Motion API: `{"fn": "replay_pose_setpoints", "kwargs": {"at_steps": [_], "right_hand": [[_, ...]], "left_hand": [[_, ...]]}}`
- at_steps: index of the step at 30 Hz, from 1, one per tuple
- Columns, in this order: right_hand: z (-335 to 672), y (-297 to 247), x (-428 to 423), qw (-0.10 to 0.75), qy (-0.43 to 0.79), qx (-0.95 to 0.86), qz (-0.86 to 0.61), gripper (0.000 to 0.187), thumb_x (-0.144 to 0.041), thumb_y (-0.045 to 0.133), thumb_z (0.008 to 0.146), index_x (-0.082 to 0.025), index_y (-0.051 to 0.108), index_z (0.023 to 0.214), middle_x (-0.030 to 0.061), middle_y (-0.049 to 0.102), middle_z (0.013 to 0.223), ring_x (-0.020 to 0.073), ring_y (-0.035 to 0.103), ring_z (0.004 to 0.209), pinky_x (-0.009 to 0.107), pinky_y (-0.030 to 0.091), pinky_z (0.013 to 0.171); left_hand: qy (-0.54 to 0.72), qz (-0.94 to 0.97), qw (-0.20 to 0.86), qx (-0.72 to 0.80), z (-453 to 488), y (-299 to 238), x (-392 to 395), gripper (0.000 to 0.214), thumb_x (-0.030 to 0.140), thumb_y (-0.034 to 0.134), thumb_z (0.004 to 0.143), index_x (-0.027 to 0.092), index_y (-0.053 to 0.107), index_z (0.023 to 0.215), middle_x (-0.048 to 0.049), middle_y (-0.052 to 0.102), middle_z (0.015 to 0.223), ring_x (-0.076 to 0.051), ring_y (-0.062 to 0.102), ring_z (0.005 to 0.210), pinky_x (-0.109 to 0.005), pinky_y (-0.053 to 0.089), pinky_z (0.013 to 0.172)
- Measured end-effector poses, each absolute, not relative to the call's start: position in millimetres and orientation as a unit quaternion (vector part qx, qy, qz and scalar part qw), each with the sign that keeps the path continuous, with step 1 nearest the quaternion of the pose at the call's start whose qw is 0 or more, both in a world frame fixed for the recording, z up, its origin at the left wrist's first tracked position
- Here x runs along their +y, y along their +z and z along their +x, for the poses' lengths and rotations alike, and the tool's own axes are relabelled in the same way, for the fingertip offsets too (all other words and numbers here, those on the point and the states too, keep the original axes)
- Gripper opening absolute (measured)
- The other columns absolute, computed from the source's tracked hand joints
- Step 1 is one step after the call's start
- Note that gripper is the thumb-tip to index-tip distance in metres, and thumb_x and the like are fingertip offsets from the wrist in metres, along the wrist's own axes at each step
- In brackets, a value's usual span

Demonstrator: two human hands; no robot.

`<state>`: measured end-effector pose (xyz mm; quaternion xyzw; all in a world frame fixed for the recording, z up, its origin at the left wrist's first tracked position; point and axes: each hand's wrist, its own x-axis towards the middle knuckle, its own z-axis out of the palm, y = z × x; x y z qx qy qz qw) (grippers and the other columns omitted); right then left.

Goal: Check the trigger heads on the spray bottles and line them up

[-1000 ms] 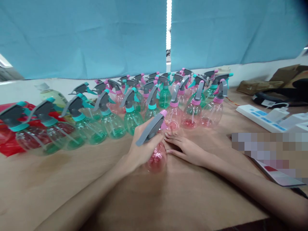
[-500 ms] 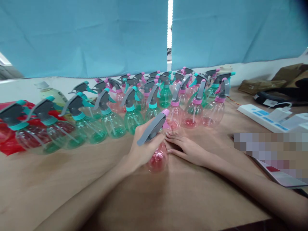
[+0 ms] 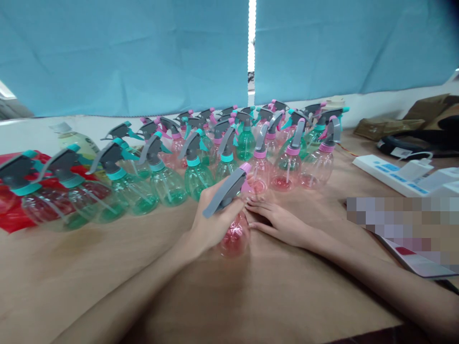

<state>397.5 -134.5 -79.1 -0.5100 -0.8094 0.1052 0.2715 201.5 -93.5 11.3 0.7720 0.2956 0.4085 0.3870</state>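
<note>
The left hand (image 3: 215, 217) is wrapped around the neck of the pink bottle (image 3: 234, 239), below its grey head (image 3: 225, 191), over the table (image 3: 294, 291) before the other bottles (image 3: 170, 188). The right hand (image 3: 278, 222) is just beside it; contact and grip can't be told. Bracing the body would likely steady it.

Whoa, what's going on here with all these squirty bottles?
A person is at a table with lots of spray bottles. Their left hand is wrapped around a pink spray bottle just below its grey top. Their right hand lies beside it, fingertips close to the bottle; I can't tell if they touch it. Beyond the hands, green bottles stand in front on the left and pink bottles on the right, with more behind.
</note>
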Motion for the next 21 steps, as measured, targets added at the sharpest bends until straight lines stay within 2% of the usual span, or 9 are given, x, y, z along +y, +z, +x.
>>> {"fn": "replay_pose_setpoints", "kwargs": {"at_steps": [17, 21], "right_hand": [[398.3, -80.8, -134.3, 0.271, 0.105, -0.810, -0.509, 0.057, -0.055, 0.045, 0.093, -0.020, 0.050, 0.138, 0.0123, 0.052, 0.140, 0.0281, 0.044, 0.133, 0.051, 0.035, 0.111], [398.0, -79.6, -134.3, 0.261, 0.105, -0.813, -0.510, 0.058, -0.055, 0.044, 0.093, -0.018, 0.050, 0.138, 0.0128, 0.052, 0.141, 0.0278, 0.044, 0.133, 0.051, 0.035, 0.111]], "left_hand": [[0.400, 0.767, 0.419, 0.277, 203.0, 16.1, -93.6, 0.005, 0.018, 0.056, 0.075, 0.019, 0.060, 0.079, 0.0010, 0.057, 0.072, -0.014, 0.053, 0.068, -0.030, 0.048, 0.072], [0.406, 0.771, 0.404, 0.278, 204.1, 18.8, -93.7, 0.003, 0.018, 0.055, 0.074, 0.020, 0.057, 0.076, 0.0029, 0.052, 0.068, -0.013, 0.049, 0.064, -0.027, 0.045, 0.065]]}}
